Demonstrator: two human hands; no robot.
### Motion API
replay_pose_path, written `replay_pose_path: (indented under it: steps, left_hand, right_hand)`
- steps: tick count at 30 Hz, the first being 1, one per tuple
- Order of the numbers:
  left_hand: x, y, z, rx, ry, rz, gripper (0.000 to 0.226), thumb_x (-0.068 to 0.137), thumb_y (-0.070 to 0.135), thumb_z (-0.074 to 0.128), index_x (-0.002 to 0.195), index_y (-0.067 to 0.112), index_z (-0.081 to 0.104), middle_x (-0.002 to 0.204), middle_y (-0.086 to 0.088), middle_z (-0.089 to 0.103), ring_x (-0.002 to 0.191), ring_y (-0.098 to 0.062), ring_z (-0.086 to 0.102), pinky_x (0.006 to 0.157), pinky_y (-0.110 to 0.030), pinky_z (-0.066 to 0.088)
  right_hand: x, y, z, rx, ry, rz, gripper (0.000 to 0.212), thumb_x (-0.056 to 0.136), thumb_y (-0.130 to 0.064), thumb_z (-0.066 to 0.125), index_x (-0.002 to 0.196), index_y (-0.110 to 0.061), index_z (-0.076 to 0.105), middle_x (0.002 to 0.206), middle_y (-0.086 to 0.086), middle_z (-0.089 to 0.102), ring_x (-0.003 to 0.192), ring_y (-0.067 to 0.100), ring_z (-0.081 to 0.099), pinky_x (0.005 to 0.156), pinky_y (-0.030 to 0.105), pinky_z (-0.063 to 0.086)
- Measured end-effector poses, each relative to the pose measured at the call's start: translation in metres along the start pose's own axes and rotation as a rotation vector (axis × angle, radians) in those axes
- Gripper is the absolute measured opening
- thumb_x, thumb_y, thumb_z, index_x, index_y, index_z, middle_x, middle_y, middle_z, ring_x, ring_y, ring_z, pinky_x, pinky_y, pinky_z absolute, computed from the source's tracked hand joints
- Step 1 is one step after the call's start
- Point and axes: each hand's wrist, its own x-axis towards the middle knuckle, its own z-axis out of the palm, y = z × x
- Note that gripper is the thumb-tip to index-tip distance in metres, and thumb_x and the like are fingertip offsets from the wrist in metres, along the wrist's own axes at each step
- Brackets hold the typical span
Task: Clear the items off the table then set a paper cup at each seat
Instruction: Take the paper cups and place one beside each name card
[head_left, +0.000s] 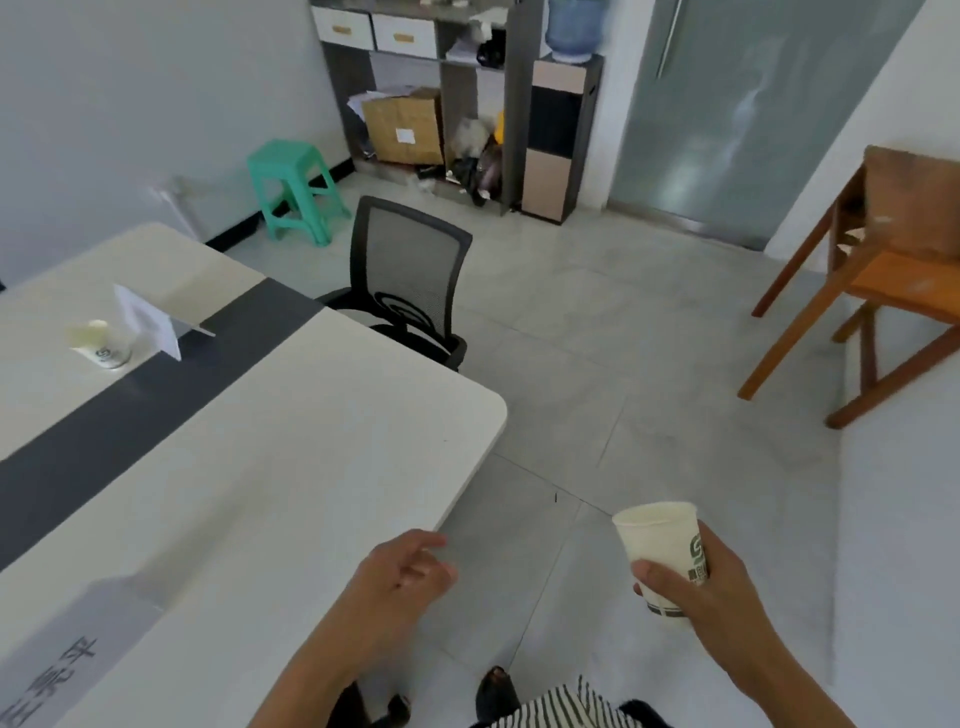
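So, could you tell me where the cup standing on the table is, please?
In the head view, the paper cup stands far left on the table, just left of the white name card.

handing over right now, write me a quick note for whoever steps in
Left hand: open, empty, by the table's near edge.
Right hand: grips a paper cup, held over the floor, off the table.
Done: a second cup stands on the table beside a white name card, far left.
To do: set the held cup at a seat, likely by the black mesh chair; other seats are out of view.
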Motion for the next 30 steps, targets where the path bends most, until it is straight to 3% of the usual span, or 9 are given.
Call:
replay_pose_path:
  steps: [5,9,12,16,19,22,25,27,30]
  left_hand:
    - [0.019,0.007,-0.052,-0.108,0.188,-0.044,0.019,0.090,0.032,0.067,0.109,0.034,0.065,0.089,0.002,0.071,0.082,-0.007,0.065,0.077,-0.022,0.048]
    - [0.013,-0.030,-0.072,-0.226,0.380,-0.214,0.018,0.089,0.030,0.068,0.107,0.032,0.066,0.083,0.000,0.071,0.079,-0.011,0.067,0.075,-0.026,0.049]
    - [0.008,-0.052,-0.078,-0.312,0.517,-0.346,0.020,0.089,0.021,0.069,0.109,0.020,0.067,0.078,-0.006,0.071,0.074,-0.017,0.066,0.071,-0.030,0.048]
    - [0.018,-0.048,-0.082,-0.381,0.690,-0.443,0.022,0.089,0.019,0.069,0.110,0.017,0.067,0.080,-0.007,0.072,0.075,-0.018,0.067,0.071,-0.030,0.048]
    - [0.031,-0.029,-0.083,-0.406,0.794,-0.439,0.020,0.088,0.028,0.069,0.107,0.032,0.065,0.085,0.000,0.073,0.076,-0.008,0.067,0.071,-0.019,0.049]
    - [0.035,-0.022,-0.077,-0.449,0.879,-0.484,0.019,0.088,0.031,0.068,0.105,0.039,0.063,0.090,0.003,0.074,0.079,0.000,0.067,0.071,-0.010,0.048]
    - [0.025,-0.025,-0.064,-0.528,0.910,-0.568,0.022,0.090,0.032,0.065,0.111,0.035,0.060,0.093,0.002,0.072,0.078,0.003,0.066,0.072,-0.015,0.049]
    - [0.017,-0.032,-0.056,-0.587,0.914,-0.626,0.024,0.090,0.030,0.066,0.113,0.030,0.061,0.092,0.000,0.072,0.074,0.003,0.066,0.071,-0.016,0.051]
    - [0.004,-0.054,-0.053,-0.679,0.913,-0.690,0.026,0.087,0.027,0.070,0.112,0.025,0.063,0.092,-0.005,0.074,0.084,-0.008,0.071,0.084,-0.025,0.055]
  right_hand:
    - [0.072,-0.041,0.036,-0.108,-0.139,-0.035,0.031,0.076,-0.003,0.080,0.095,-0.023,0.067,0.077,0.006,0.075,0.073,0.032,0.073,0.067,0.047,0.058]
    - [0.130,-0.069,0.078,-0.198,-0.350,-0.038,0.034,0.069,-0.013,0.086,0.096,-0.021,0.067,0.078,0.005,0.076,0.070,0.024,0.074,0.062,0.037,0.055]
    - [0.174,-0.092,0.117,-0.234,-0.495,-0.061,0.037,0.060,-0.022,0.083,0.093,-0.021,0.068,0.075,0.006,0.075,0.065,0.020,0.072,0.058,0.031,0.053]
    - [0.243,-0.122,0.173,-0.302,-0.699,-0.089,0.034,0.069,-0.008,0.086,0.097,-0.013,0.067,0.073,0.013,0.074,0.064,0.032,0.073,0.053,0.031,0.055]
    - [0.280,-0.147,0.223,-0.359,-0.861,-0.112,0.028,0.074,-0.020,0.080,0.097,-0.012,0.067,0.074,0.012,0.074,0.064,0.032,0.074,0.054,0.029,0.054]
    - [0.296,-0.172,0.282,-0.433,-1.039,-0.136,0.029,0.070,-0.039,0.072,0.092,-0.020,0.068,0.079,0.009,0.074,0.067,0.030,0.074,0.062,0.035,0.055]
    - [0.293,-0.186,0.340,-0.493,-1.184,-0.188,0.029,0.071,-0.048,0.079,0.089,-0.029,0.068,0.084,-0.001,0.074,0.075,0.017,0.072,0.069,0.033,0.053]
    - [0.285,-0.188,0.378,-0.515,-1.237,-0.221,0.038,0.065,-0.056,0.070,0.090,-0.027,0.067,0.086,-0.003,0.072,0.074,0.007,0.067,0.069,0.030,0.050]
    - [0.267,-0.177,0.440,-0.555,-1.268,-0.253,0.045,0.061,-0.059,0.068,0.089,-0.023,0.066,0.078,-0.003,0.070,0.069,0.007,0.064,0.063,0.027,0.048]
